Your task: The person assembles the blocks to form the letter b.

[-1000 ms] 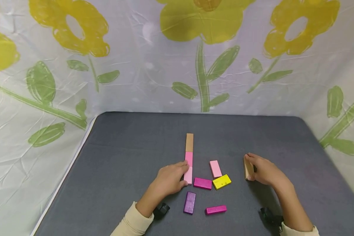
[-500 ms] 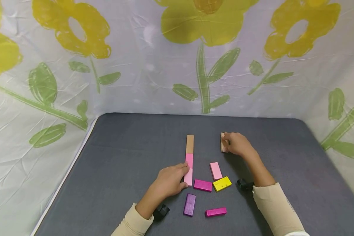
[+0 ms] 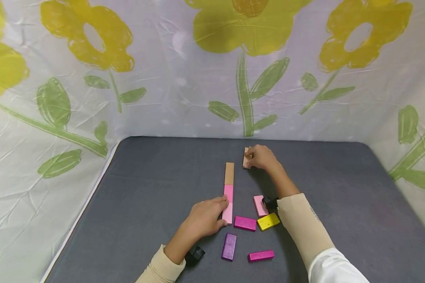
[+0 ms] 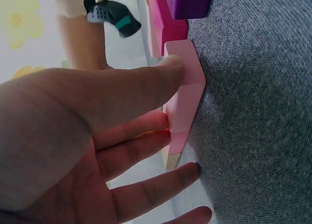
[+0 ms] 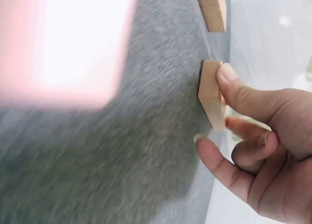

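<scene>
Your right hand (image 3: 261, 158) pinches a wooden block (image 3: 246, 157) near the tabletop's (image 3: 156, 173) far edge, just right of the far end of the row (image 3: 229, 173). Your left hand (image 3: 205, 214) has thumb and fingers apart, touching the row's near pink block (image 4: 187, 104). Press lightly there, so the row should stay straight, and square the wooden block before loosening your pinch. The right wrist view shows your thumb's placement, hardly readable from the head; only the head view shows the yellow block (image 3: 268, 222).
</scene>
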The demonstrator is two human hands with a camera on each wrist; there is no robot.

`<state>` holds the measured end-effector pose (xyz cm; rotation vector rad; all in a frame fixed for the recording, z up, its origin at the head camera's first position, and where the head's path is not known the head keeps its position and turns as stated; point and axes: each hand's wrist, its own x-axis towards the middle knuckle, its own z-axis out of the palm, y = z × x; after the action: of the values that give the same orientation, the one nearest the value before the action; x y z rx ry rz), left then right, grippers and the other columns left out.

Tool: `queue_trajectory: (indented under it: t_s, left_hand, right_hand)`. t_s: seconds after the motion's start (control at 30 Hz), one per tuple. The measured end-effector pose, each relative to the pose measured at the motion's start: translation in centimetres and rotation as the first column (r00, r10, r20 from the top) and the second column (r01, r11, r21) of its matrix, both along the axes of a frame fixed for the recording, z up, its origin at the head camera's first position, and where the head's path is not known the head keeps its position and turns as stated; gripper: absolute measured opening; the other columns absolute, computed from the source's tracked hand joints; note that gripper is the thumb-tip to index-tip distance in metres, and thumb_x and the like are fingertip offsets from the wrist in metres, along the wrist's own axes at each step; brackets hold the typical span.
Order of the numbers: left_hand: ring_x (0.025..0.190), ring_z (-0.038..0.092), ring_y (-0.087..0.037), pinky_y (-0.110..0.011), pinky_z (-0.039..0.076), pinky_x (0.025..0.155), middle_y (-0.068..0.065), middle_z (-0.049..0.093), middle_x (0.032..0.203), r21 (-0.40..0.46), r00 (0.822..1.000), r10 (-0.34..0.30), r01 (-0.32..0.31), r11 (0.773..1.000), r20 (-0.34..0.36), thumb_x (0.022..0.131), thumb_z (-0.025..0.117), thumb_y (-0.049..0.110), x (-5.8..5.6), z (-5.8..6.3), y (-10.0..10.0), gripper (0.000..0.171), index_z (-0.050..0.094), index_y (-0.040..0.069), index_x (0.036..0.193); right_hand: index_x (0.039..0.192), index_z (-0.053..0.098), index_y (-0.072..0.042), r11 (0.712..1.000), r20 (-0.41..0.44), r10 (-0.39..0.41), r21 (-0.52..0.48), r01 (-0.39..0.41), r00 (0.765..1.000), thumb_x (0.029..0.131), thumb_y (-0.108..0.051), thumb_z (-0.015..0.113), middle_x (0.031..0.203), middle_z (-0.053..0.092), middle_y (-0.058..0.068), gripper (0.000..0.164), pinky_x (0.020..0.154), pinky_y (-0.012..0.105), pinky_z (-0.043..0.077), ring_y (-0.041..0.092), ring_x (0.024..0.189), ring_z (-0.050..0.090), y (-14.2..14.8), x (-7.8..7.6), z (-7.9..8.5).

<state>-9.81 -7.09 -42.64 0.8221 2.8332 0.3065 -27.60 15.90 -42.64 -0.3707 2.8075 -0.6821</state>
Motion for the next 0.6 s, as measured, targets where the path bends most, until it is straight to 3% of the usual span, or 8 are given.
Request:
queue_trajectory:
  t_s: [0.17, 0.27, 0.6]
  left_hand:
    - [0.13, 0.054, -0.022, -0.044, 0.047, 0.101, -0.006, 0.055, 0.146, 0.001, 1.0, 0.002, -0.002, 1.0, -0.006, 0.088, 0.078, 0.029, 0.0, -0.2, -0.2, 0.057, 0.062, 0.008, 0.138]
    - [0.129, 0.055, -0.023, -0.044, 0.048, 0.1, -0.006, 0.055, 0.145, 0.0, 1.0, 0.005, -0.005, 1.0, -0.01, 0.087, 0.079, 0.029, 0.1, -0.2, -0.3, 0.057, 0.062, 0.008, 0.138]
    - [0.13, 0.055, -0.021, -0.043, 0.048, 0.1, -0.004, 0.055, 0.145, -0.003, 1.0, -0.002, 0.002, 1.0, -0.005, 0.087, 0.079, 0.029, 0.0, -0.1, -0.3, 0.057, 0.062, 0.01, 0.138]
  right_hand:
    - [0.139, 0.059, -0.004, 0.992, 0.126, 0.009, -0.126, 0.007, 0.992, 0.09, -0.015, 0.076, 0.157, 0.035, 0.013, 0.052, 0.061, 0.033, 0.056, 0.032, 0.105, 0.065, -0.7, -0.8, -0.2]
    - [0.141, 0.057, -0.005, 0.989, 0.15, 0.03, -0.15, -0.008, 0.988, 0.094, -0.013, 0.071, 0.159, 0.031, 0.01, 0.05, 0.064, 0.035, 0.057, 0.035, 0.124, 0.055, -1.2, -1.2, -0.2]
    - [0.139, 0.06, -0.006, 0.988, 0.173, 0.002, -0.15, 0.025, 0.985, 0.093, -0.012, 0.073, 0.16, 0.032, 0.007, 0.048, 0.066, 0.035, 0.058, 0.033, 0.123, 0.056, -2.8, -1.9, 0.1]
